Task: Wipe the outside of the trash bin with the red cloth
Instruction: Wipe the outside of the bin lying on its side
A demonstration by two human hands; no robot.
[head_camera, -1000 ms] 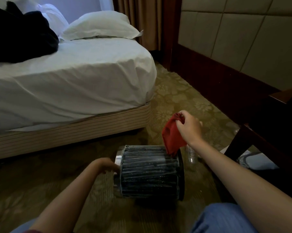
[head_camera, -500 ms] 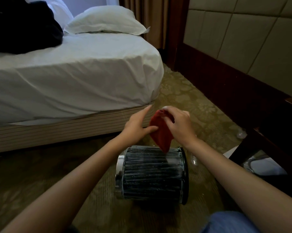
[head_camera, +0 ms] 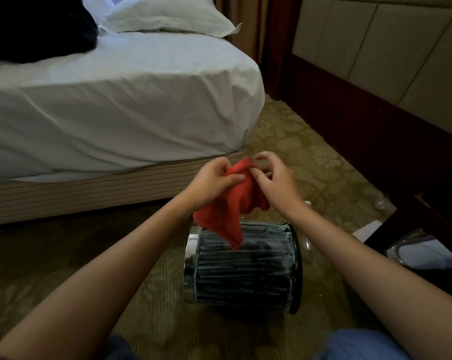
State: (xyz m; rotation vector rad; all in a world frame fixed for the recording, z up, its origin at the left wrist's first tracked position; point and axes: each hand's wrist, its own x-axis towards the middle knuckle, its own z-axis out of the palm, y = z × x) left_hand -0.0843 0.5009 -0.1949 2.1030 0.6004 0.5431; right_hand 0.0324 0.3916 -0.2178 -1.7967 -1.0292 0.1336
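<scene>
Trash bin (head_camera: pixel 245 271) lies on its side on the patterned carpet (head_camera: pixel 63 255) just in front of your knees, its chrome rim (head_camera: pixel 191 266) turned to your left and its dark base to your right. Its ribbed black wall faces up at you and carries pale, wet-looking streaks.

From the head camera you hold the red cloth (head_camera: pixel 232 203) in the air above the bin's far side, bunched between both hands. Your left hand (head_camera: pixel 214 180) grips the upper left part of it, fingers curled round the fabric and the thumb laid across the front. Your right hand (head_camera: pixel 276 183) pinches the top edge between thumb and forefinger, and its other fingers are loosely bent above the cloth. The two hands sit close together, almost touching through the fabric. A loose corner of the cloth hangs down in front of the bin's wall; you cannot tell from here whether it touches the ribs.

Beyond your hands stands the bed (head_camera: pixel 115 100) with a white sheet, a pillow (head_camera: pixel 167 14) and a dark garment (head_camera: pixel 37 27) on it. A padded wall panel (head_camera: pixel 375 48) runs along your right
</scene>
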